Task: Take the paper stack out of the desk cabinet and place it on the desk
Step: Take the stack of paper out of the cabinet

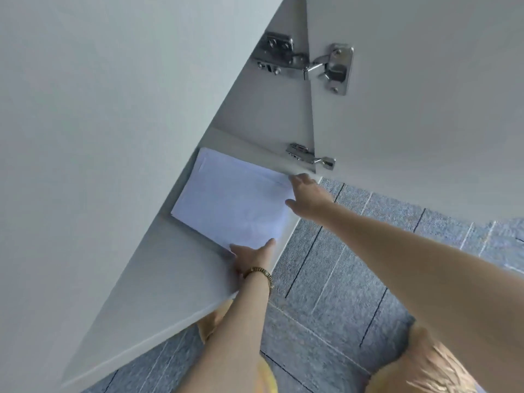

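Paper stack: lies flat on the cabinet floor, near its front edge, at about 10 o'clock from the person.
Left hand: fingers flat at the stack's near corner; whether they grip under it, I cannot tell.
Right hand: loosely spread at the stack's 3 o'clock corner, touching the edge.
Open door: hangs at 1 o'clock on its hinges.
Risk: corner-only holds likely let loose sheets sag, fan out and slide onto the carpet.

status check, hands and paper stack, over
Left hand and right hand on opposite corners of paper stack, grip unclear. Stack flat on cabinet shelf. Door open, nothing blocking.
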